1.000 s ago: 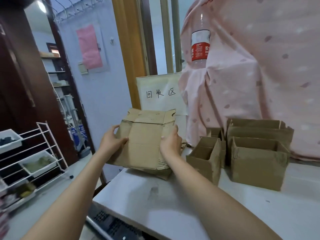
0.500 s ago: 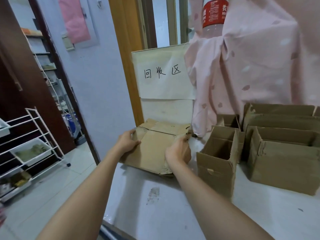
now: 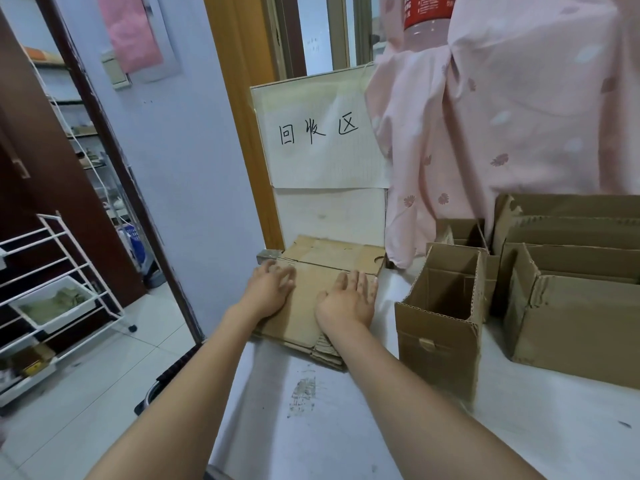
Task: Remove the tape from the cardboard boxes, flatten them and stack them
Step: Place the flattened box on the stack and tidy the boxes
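Two hands lie flat on one flattened box [image 3: 306, 299] at the far left corner of the white bench [image 3: 346, 427]. The left hand [image 3: 270, 289] presses on the left part of the cardboard, its fingers straight and spread, pointing away from the person. The right hand [image 3: 348, 299] presses on the right part in the same way, palm down, fingers straight; neither grip is curled around anything. The flattened box is directly under both palms and it reaches out in front of the fingertips and behind the wrists. It lies on top of another flat cardboard [image 3: 332, 252], whose far part shows beyond the fingers, touching the foot of a white board with handwritten characters [image 3: 318, 133].

To the right of the right hand, just beside the flat pile, a small open box [image 3: 440, 323] stands upright on the bench. Further right stands a larger open box [image 3: 575, 323], and more open boxes [image 3: 568, 216] are behind these two. A pink cloth with a flower pattern [image 3: 502, 116] hangs behind the boxes. On the left, on the tiled floor, stands a white wire rack [image 3: 59, 289].
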`<state>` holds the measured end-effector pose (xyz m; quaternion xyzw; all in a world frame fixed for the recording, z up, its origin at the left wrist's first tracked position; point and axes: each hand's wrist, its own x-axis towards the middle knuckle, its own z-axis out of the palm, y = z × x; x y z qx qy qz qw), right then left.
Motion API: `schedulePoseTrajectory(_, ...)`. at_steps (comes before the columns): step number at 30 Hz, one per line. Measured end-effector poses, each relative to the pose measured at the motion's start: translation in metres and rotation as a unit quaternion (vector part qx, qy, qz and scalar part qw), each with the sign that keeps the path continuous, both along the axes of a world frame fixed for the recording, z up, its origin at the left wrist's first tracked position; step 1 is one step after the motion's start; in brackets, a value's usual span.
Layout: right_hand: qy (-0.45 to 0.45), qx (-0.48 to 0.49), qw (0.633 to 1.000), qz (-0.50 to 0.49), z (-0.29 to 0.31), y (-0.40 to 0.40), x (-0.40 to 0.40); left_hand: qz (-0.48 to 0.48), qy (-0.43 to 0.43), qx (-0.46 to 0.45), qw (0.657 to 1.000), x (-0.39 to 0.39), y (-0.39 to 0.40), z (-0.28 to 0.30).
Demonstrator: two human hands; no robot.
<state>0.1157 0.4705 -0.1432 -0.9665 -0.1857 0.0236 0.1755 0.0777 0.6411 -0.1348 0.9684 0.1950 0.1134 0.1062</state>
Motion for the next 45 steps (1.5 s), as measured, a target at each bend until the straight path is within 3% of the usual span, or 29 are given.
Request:
schedulePoseTrajectory(3, 0.013, 0.014, 1.0, -0.004, -0.004, 0.003, 0.002, -0.065, 0.034, 0.025, 0.997, 0.004, -0.014, -0.01)
schedulePoseTrajectory(11, 0.018, 0.023, 1.0, -0.001, -0.009, 0.004, 0.005, -0.058, 0.04, 0.017, 0.997, 0.002, -0.015, -0.019)
schedulePoseTrajectory(16, 0.046, -0.001, 0.999, 0.01, 0.02, -0.003, 0.002, -0.032, 0.071, 0.06, 0.995, -0.003, -0.022, -0.001)
schedulePoseTrajectory(24, -0.067, -0.03, 0.995, 0.069, 0.104, -0.026, -0.043, 0.027, 0.047, 0.132, 0.99, -0.057, -0.051, 0.073)
schedulePoseTrajectory(32, -0.168, -0.054, 0.981, 0.081, 0.169, -0.113, -0.098, 0.044, 0.051, 0.151, 0.986, -0.109, -0.135, 0.129)
schedulePoseTrajectory(38, -0.166, -0.06, 0.982, 0.06, 0.177, -0.208, -0.104, 0.005, 0.059, 0.158, 0.986, -0.113, -0.229, 0.149)
schedulePoseTrajectory(45, -0.156, -0.07, 0.985, -0.01, 0.175, -0.325, -0.1, -0.057, 0.004, 0.172, 0.983, -0.094, -0.327, 0.156)
